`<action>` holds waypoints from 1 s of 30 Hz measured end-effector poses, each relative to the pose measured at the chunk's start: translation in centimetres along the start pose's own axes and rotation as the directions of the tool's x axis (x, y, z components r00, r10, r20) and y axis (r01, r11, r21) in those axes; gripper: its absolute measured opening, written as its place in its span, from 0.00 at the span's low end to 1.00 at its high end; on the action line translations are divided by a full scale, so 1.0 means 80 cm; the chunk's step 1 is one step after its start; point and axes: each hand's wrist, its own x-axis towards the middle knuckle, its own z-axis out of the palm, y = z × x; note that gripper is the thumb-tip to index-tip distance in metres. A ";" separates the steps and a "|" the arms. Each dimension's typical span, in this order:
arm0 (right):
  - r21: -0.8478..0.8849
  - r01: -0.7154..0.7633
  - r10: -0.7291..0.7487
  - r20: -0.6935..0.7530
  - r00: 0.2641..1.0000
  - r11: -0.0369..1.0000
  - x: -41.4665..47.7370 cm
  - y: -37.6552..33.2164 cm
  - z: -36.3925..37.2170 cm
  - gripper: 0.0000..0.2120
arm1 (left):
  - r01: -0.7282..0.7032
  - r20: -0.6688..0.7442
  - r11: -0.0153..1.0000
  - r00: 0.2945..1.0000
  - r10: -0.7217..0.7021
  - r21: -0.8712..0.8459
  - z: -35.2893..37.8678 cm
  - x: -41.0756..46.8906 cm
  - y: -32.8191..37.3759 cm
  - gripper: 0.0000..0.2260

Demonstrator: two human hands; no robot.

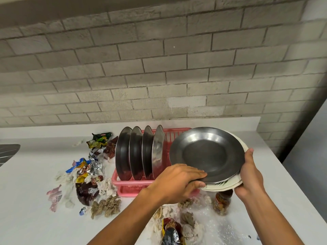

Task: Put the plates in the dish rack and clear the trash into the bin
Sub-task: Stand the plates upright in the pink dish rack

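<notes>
White countertop [31, 183] w/ pink plastic dish rack [134, 183] holding 4 upright steel plates [139, 154], round steel plate [207, 154] atop cream plates held above rack's right end, left hand [177, 183] fingers pinching its near rim, right hand [247, 174] gripping stack's right edge, crumpled wrappers & tissue [86, 174] left of rack, small brown jar [222, 203].

Four racked steel plates [139, 154], one jar [222, 203]

No legible text; print on wrappers [99, 140] and jar [222, 203] label too blurred.
</notes>
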 end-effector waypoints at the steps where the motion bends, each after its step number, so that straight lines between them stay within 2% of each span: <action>1: 0.000 -0.005 0.005 0.000 1.000 1.000 -0.002 0.000 -0.001 0.22 | -0.004 -0.011 1.000 1.000 0.004 0.000 -0.001 -0.001 0.001 0.19; 6: 0.001 -0.012 0.012 0.021 1.000 1.000 -0.008 0.001 -0.003 0.19 | 0.003 -0.003 0.998 1.000 -0.003 -0.063 -0.007 -0.006 0.005 0.17; 12: 0.023 -0.023 0.023 0.017 1.000 0.999 -0.012 0.002 -0.004 0.21 | -0.021 -0.065 0.999 0.998 0.019 -0.030 -0.016 -0.006 0.012 0.17; 15: 0.045 -0.028 0.028 0.015 1.000 0.999 -0.012 0.003 -0.005 0.22 | -0.065 -0.171 0.998 0.983 0.066 0.012 -0.019 -0.006 0.018 0.17; 19: 0.049 -0.043 0.041 0.032 0.999 0.998 -0.016 0.003 -0.005 0.20 | -0.148 -0.363 0.983 0.915 0.179 0.111 -0.015 -0.005 0.019 0.13; 23: 0.028 -0.021 0.020 0.042 0.999 0.999 -0.009 0.003 -0.009 0.16 | -0.153 -0.337 0.973 0.919 0.205 0.173 -0.025 -0.005 0.016 0.32; 25: 0.025 -0.013 0.012 0.027 1.000 1.000 -0.002 0.003 -0.012 0.18 | -0.139 -0.313 0.966 0.928 0.204 0.219 -0.032 -0.004 0.015 0.35; 27: 0.022 -0.005 0.005 0.017 1.000 1.000 0.003 0.001 -0.014 0.18 | -0.119 -0.331 0.960 0.922 0.203 0.255 -0.037 -0.001 0.013 0.31; 30: 0.023 0.004 -0.004 0.019 1.000 1.000 0.006 0.000 -0.014 0.15 | -0.096 -0.385 0.971 0.906 0.176 0.218 -0.045 0.001 0.011 0.21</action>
